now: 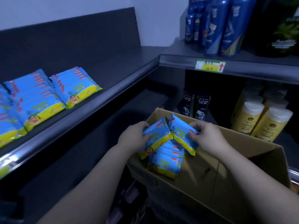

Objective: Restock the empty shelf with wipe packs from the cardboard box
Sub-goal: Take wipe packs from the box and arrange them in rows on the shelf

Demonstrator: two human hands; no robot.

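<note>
While hands [131, 138] [208, 136] grip two wipe packs [155, 140], the box [210, 183] holds more.

Dark metal shelf [113, 88] at left, carrying blue-and-yellow plastic wipe packs [40, 101] in overlapping rows on its left part. Brown cardboard box [226, 175] lower right, in front of it, with a stack of packs [166, 160] inside. Above the stack, one pack in the left grip [134, 138] and one in the right grip [208, 135]. Behind the box: dark plastic shampoo bottles [195, 105], with yellow white-capped bottles [258, 122] to their right. Tall blue bottles [226, 29] on the shelf above.
</note>
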